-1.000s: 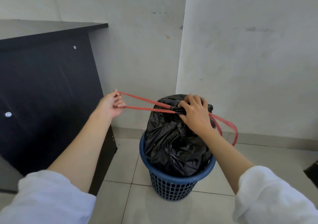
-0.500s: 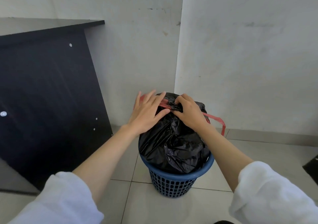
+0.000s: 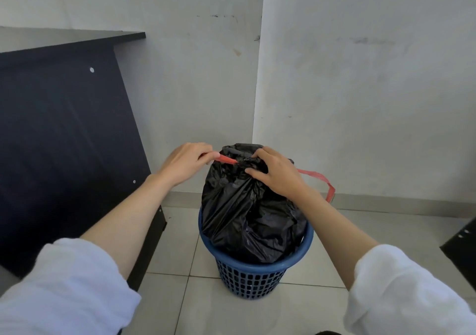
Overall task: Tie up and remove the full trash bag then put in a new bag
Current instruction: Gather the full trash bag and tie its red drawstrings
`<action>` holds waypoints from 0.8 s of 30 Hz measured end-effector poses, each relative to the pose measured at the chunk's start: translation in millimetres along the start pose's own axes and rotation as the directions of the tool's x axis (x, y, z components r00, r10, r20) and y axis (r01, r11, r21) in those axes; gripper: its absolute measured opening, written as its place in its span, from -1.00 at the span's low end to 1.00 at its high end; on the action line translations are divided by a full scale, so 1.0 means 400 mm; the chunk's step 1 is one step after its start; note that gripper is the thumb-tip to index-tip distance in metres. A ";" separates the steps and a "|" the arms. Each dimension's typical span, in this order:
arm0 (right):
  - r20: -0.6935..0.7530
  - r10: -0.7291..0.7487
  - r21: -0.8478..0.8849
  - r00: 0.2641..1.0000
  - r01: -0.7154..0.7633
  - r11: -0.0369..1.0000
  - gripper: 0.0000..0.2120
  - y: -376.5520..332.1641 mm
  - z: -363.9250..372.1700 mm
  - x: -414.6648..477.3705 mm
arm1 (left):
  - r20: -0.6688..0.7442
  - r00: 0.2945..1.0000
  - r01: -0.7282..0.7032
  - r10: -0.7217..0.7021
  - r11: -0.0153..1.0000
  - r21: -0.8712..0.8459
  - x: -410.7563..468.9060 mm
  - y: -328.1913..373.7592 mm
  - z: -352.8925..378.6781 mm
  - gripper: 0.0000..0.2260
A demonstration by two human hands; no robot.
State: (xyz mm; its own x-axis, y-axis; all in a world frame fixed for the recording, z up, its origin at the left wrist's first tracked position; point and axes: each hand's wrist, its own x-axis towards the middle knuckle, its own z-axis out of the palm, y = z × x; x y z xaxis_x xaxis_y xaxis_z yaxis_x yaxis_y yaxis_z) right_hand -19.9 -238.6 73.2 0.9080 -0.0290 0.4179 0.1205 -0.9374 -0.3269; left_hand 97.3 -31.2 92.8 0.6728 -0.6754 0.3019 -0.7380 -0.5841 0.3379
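Both hands meet atop the black trash bag [image 3: 247, 216] in the blue basket [image 3: 257, 270]: left hand [image 3: 184, 163] pinches the red drawstring [image 3: 226, 159], right hand [image 3: 277, 171] grips the gathered neck.

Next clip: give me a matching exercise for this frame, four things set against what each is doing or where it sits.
Things:
1 left hand
2 right hand
3 black trash bag
4 blue basket

States:
A stands on the tiled floor
B pinches the red drawstring
C grips the bag's gathered neck
D sits in the basket

Pairs: 1-B, 2-C, 3-D, 4-A.
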 end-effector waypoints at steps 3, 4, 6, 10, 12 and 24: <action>0.073 0.034 0.054 0.997 -0.038 0.998 -0.51 0.017 -0.007 -0.013 | -0.123 0.983 0.126 -0.133 0.990 -0.065 -0.002 0.009 0.008 -0.76; 0.091 0.058 0.078 0.994 -0.065 0.995 -0.42 0.023 -0.011 -0.024 | -0.154 0.968 0.179 -0.196 0.977 -0.117 -0.003 0.014 0.011 -0.75; 0.076 0.137 0.136 0.988 -0.147 0.980 -0.27 0.035 -0.017 -0.046 | -0.136 0.945 0.255 -0.298 0.930 -0.266 -0.001 0.027 0.020 -0.72; -0.084 0.325 0.062 0.942 -0.321 0.945 -0.51 0.056 -0.025 -0.067 | -0.031 0.923 0.307 -0.383 0.784 -0.539 -0.009 0.068 0.031 -0.69; -0.048 0.368 0.113 0.929 -0.361 0.926 -0.67 0.061 -0.043 -0.073 | 0.037 0.899 0.346 -0.437 0.656 -0.671 -0.021 0.075 0.035 -0.71; -0.003 0.490 0.766 0.872 -0.313 0.562 -0.79 0.066 -0.107 -0.044 | 0.247 0.944 0.328 -0.218 0.685 -0.651 -0.010 0.164 0.029 -0.40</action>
State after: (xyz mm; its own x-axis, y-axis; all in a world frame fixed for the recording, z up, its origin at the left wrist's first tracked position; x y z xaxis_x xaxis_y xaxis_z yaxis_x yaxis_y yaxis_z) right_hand -49.8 -277.9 93.4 0.8493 -0.4856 0.2070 0.0908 -0.2518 -0.9635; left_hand 45.5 -71.8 103.5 0.7832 -0.6217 -0.0083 -0.2509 -0.3282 0.9107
